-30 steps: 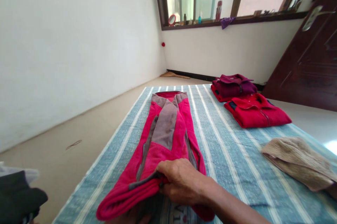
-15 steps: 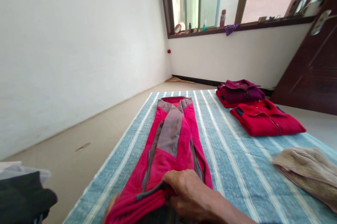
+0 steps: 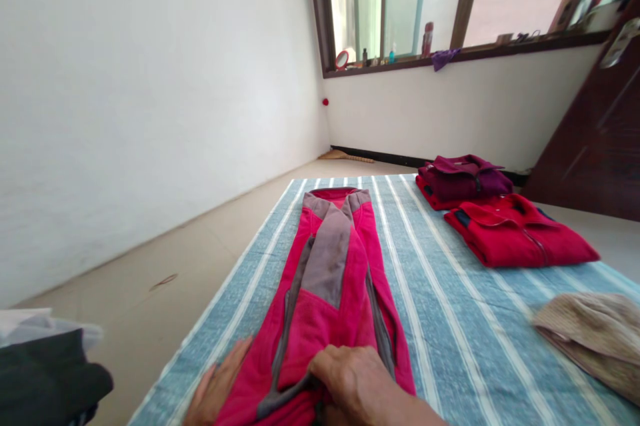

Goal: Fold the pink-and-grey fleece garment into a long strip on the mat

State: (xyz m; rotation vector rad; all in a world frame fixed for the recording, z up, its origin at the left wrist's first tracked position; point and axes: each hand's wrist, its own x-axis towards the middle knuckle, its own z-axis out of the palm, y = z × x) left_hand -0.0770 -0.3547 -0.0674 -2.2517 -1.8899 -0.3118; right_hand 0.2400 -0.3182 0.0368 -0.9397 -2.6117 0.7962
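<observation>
One pink garment (image 3: 323,259) with grey panels, lying lengthwise on the striped cloth (image 3: 430,319), collar end away from me. I've got my right hand (image 3: 353,376) on its near end, fingers clenched on the grey-edged hem. My left hand (image 3: 220,379) is at its left edge, fingers extended; can't tell if they grip, part is hidden. Right of the garment, near side: beige cloth (image 3: 593,339). Right of it, farther off: red folded top (image 3: 525,236), zip up front; just beyond that, purple folded top (image 3: 463,179) on another red piece (image 3: 427,193). Left of it, well apart: dark bundle (image 3: 45,379), white material (image 3: 50,329) behind.
</observation>
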